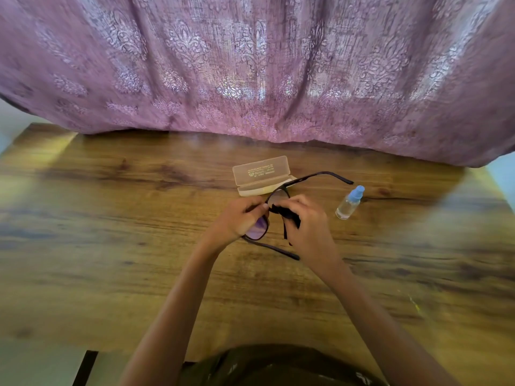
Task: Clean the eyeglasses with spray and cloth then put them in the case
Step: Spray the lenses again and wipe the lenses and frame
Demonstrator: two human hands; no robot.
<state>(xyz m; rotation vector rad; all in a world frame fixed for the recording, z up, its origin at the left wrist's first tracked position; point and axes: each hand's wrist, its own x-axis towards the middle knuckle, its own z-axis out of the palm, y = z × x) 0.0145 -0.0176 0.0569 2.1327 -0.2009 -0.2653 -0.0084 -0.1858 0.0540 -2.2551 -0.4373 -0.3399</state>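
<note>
Above the desk's [139, 218] middle, before the open case [260, 175], the left hand [239, 218] pinched the eyeglasses [257, 232] by the frame, apparently to steady them, while the right hand's [306, 221] curled fingers rubbed the dark cloth [281, 210] on a lens, the spray bottle [348, 203] within reach beside it.

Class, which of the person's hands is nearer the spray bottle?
Right. The right hand, holding the cloth, is just beside the spray bottle; the left hand grips the eyeglasses farther away.
</note>
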